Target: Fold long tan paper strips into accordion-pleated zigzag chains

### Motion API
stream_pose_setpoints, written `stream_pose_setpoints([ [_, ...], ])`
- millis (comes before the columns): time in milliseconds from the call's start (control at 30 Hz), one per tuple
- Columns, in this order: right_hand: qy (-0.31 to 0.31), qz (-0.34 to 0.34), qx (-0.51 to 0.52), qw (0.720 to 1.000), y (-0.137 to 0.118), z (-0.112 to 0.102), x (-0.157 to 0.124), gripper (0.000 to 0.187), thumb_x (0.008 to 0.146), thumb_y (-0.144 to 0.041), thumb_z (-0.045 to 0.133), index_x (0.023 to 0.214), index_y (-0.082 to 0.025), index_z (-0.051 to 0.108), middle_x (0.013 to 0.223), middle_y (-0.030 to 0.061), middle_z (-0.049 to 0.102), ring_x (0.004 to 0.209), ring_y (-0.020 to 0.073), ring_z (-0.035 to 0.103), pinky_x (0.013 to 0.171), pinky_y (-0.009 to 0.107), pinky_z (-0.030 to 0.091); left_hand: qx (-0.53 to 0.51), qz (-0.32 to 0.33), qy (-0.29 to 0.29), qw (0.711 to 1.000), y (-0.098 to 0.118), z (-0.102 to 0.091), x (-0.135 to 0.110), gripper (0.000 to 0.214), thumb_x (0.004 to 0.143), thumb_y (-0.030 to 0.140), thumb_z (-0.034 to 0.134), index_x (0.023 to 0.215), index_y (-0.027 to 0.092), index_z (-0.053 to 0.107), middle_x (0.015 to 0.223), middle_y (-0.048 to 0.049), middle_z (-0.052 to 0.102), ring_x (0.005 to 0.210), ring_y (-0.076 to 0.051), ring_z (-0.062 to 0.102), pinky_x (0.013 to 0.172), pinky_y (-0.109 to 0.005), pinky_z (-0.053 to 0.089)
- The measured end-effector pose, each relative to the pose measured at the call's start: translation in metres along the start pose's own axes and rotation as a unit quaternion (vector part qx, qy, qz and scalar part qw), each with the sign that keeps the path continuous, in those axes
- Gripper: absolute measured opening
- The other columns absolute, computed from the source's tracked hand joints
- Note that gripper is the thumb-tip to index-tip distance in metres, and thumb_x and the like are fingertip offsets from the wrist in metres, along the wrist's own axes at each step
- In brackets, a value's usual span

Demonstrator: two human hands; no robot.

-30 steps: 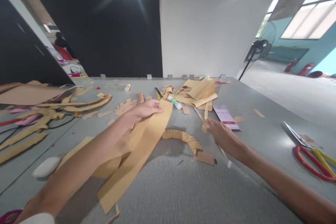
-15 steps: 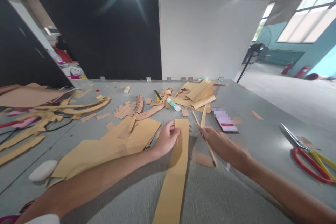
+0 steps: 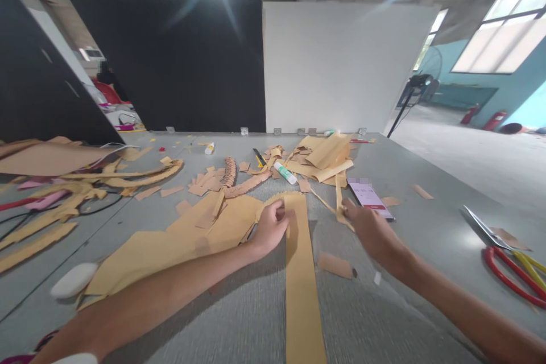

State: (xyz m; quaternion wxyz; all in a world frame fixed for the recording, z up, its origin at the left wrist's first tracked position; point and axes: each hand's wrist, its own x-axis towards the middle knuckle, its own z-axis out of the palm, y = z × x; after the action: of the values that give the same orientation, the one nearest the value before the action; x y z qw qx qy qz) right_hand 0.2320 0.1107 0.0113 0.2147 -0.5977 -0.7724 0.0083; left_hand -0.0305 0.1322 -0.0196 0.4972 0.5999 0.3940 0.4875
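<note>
My left hand [image 3: 269, 228] pinches the far end of a long tan paper strip [image 3: 301, 278] that runs toward me down the grey table [image 3: 256, 324]. Its fingers are closed on the strip's left edge. My right hand [image 3: 370, 229] reaches forward and holds a thin narrow paper strip [image 3: 339, 199] between closed fingers, just left of a phone [image 3: 369, 198]. A wide tan paper sheet [image 3: 170, 242] lies to the left under my left forearm.
Red-handled scissors [image 3: 507, 259] lie at the right. A glue stick [image 3: 284, 172], a yellow cutter [image 3: 258, 157] and a heap of tan paper pieces [image 3: 324, 156] lie further back. Paper scraps and cables cover the left side. A white oval object [image 3: 73, 280] rests near left.
My left hand laid the wide sheet down at the left and took hold of the long strip. My right hand picked up the thin strip and moved slightly right.
</note>
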Motion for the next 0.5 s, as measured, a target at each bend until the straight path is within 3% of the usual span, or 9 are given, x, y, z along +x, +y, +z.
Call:
stream_pose_setpoints([
  [100,0.088,0.010,-0.043,0.995,-0.006,-0.023,0.002,0.030,0.092,-0.002,0.043,0.110,-0.018,0.061,0.096,0.0122,0.067,0.086,0.0252,0.063,0.062,0.031,0.036,-0.006,0.000,-0.025,1.000,0.001,0.001,-0.002,0.029,0.089,0.043,0.065,0.083,0.016,0.058,0.064,0.0010,0.058,0.061,-0.015,0.058,0.055,-0.022,0.039],
  [167,0.182,-0.067,-0.017,0.981,-0.017,-0.035,0.001,0.025,0.099,-0.013,0.046,0.115,-0.021,0.063,0.110,0.0115,0.068,0.099,0.0257,0.064,0.073,0.032,0.045,-0.010,-0.002,-0.044,0.999,0.001,0.002,-0.004,0.028,0.090,0.043,0.065,0.083,0.017,0.058,0.063,0.0027,0.055,0.057,-0.013,0.053,0.053,-0.021,0.035],
  [200,0.214,-0.097,0.039,0.971,-0.025,-0.038,-0.001,0.018,0.100,-0.017,0.049,0.108,-0.021,0.065,0.108,0.0095,0.069,0.095,0.0232,0.065,0.075,0.032,0.047,-0.013,-0.003,-0.054,0.998,0.001,0.004,-0.005,0.028,0.090,0.043,0.064,0.083,0.017,0.058,0.064,0.0028,0.054,0.057,-0.012,0.051,0.053,-0.021,0.035],
  [233,0.207,-0.105,0.102,0.967,-0.033,-0.037,-0.003,0.015,0.101,-0.020,0.051,0.105,-0.022,0.066,0.105,0.0073,0.070,0.089,0.0205,0.065,0.075,0.030,0.050,-0.015,-0.003,-0.063,0.998,0.001,0.005,-0.006,0.028,0.090,0.043,0.064,0.082,0.017,0.058,0.064,0.0029,0.053,0.057,-0.012,0.049,0.053,-0.022,0.034],
  [333,0.097,-0.095,0.249,0.959,-0.052,-0.021,-0.008,0.012,0.101,-0.024,0.055,0.102,-0.024,0.067,0.094,0.0026,0.070,0.078,0.0164,0.065,0.065,0.026,0.051,-0.025,-0.005,-0.085,0.996,0.003,0.009,-0.008,0.033,0.091,0.045,0.063,0.075,0.017,0.056,0.064,0.0028,0.049,0.058,-0.012,0.045,0.054,-0.023,0.033],
  [400,0.077,-0.119,0.268,0.953,-0.057,-0.003,-0.009,0.010,0.099,-0.023,0.058,0.098,-0.024,0.069,0.092,0.0017,0.071,0.078,0.0166,0.066,0.070,0.027,0.052,-0.037,-0.007,-0.097,0.995,0.005,0.011,-0.010,0.038,0.094,0.050,0.057,0.076,0.017,0.058,0.067,0.0012,0.051,0.061,-0.013,0.047,0.056,-0.024,0.037],
  [500,0.110,-0.108,0.268,0.951,-0.058,0.022,-0.007,0.010,0.097,-0.024,0.061,0.104,-0.024,0.068,0.093,0.0018,0.073,0.076,0.0165,0.067,0.073,0.029,0.053,-0.069,-0.017,-0.136,0.988,0.011,0.012,-0.012,0.040,0.098,0.053,0.051,0.090,0.017,0.067,0.083,-0.0045,0.064,0.074,-0.018,0.059,0.067,-0.027,0.045],
])
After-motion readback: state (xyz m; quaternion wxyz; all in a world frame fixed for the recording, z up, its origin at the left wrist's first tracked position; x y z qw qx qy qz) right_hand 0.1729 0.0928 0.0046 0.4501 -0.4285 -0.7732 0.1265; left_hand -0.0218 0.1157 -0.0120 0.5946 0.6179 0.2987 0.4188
